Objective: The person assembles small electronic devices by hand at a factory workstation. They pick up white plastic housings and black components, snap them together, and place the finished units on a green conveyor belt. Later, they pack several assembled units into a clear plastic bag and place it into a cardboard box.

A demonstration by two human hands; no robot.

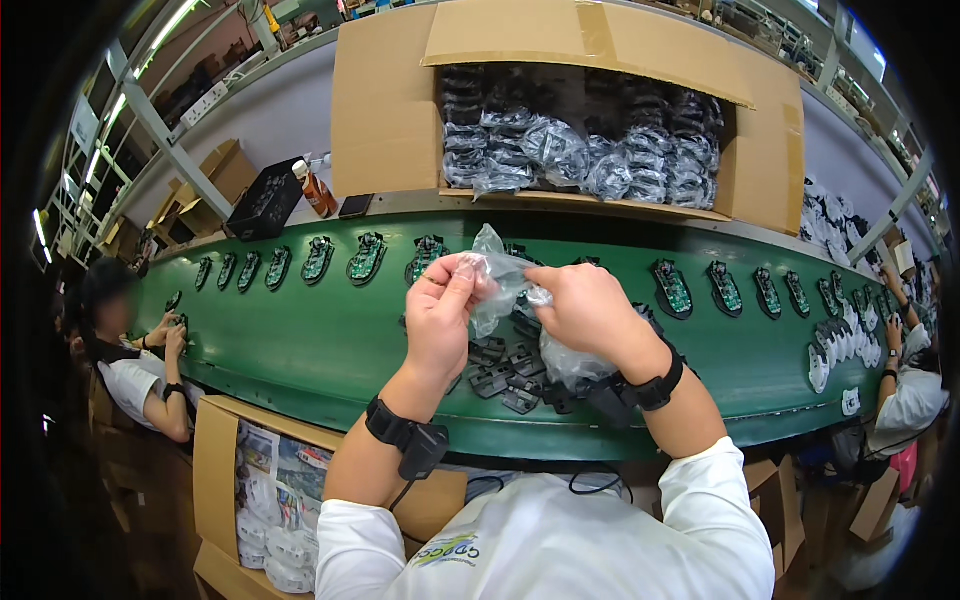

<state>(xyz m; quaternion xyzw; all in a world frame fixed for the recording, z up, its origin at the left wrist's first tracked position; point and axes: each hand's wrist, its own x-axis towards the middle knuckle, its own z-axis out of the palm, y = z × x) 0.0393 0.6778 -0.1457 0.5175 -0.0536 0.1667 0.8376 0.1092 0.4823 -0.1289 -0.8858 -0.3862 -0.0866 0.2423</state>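
A crinkled clear plastic bag (491,255) is stretched between my two hands over the green work surface. My left hand (445,305) pinches it between thumb and fingers. The fingers of my right hand (590,308) are closed on its other side; whether the bag holds anything is hard to see. Beneath my hands lies a loose heap of small black plastic parts (520,392). A second clear bag (574,364) rests beside the heap, under my right wrist. Just behind my left hand sits a dark shell with a green circuit board (428,250), partly covered.
Similar shells with circuit boards (367,258) line the green belt (330,335). A large open carton (385,130) behind it holds bagged black parts. White shells (840,345) stand at right. Another carton (216,480) is at lower left. People work on both sides.
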